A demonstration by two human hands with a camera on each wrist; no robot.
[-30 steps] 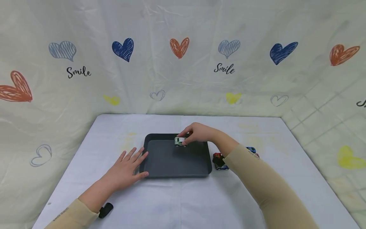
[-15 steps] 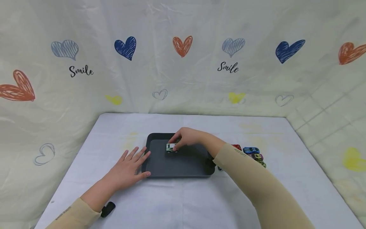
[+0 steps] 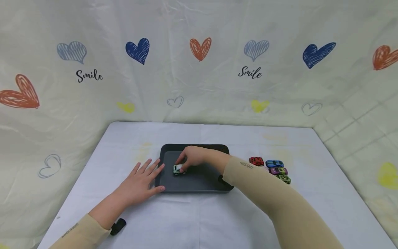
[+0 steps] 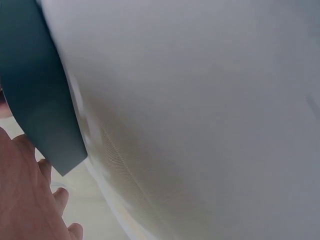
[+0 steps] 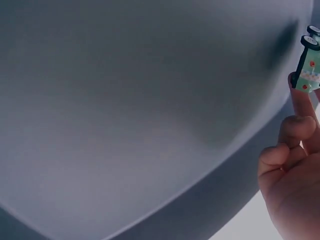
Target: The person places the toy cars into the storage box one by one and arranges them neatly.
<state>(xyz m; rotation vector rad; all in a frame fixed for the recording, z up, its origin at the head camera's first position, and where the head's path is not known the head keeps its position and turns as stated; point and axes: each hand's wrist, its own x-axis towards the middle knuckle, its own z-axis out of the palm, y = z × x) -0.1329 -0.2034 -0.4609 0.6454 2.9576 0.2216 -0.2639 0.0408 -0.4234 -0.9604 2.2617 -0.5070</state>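
A dark grey tray [image 3: 199, 183] lies in the middle of the white table. My right hand [image 3: 190, 159] reaches over it and pinches a small white and green toy car [image 3: 178, 169] at the tray's left part, low over or on its floor. In the right wrist view the toy car [image 5: 306, 67] shows at the fingertips [image 5: 299, 100] above the tray floor [image 5: 140, 115]. My left hand [image 3: 139, 184] lies flat on the table with straight fingers against the tray's left edge. The left wrist view shows the tray's edge [image 4: 37, 90] and part of that hand [image 4: 25, 195].
Several toy cars stand in a cluster right of the tray: red [image 3: 256, 161], blue [image 3: 274, 163], purple [image 3: 277, 170] and green [image 3: 283, 178]. A small black object [image 3: 117, 226] lies near my left sleeve. A heart-print cloth backdrop rises behind the table.
My right hand has carried the white and green car leftward and toward me across the tray and lower. The left hand has stayed in place.
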